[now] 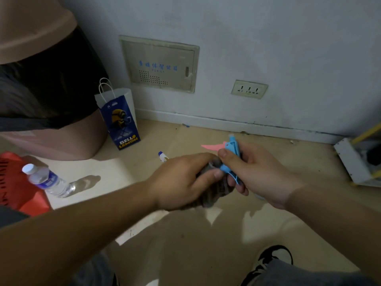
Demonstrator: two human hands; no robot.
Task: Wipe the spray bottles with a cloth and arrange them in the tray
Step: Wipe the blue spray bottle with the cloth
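Note:
My right hand grips the blue spray head of a spray bottle, whose pink trigger points left. My left hand holds a grey cloth wrapped around the bottle's body, which is hidden under it. A second spray bottle, white with a blue tip, lies on the floor just beyond my left hand, mostly hidden. No tray can be made out with certainty.
A clear water bottle lies on a red bag at the left. A pink bin with a black liner and a blue paper bag stand by the wall. A white rack sits at the right. My shoe is below.

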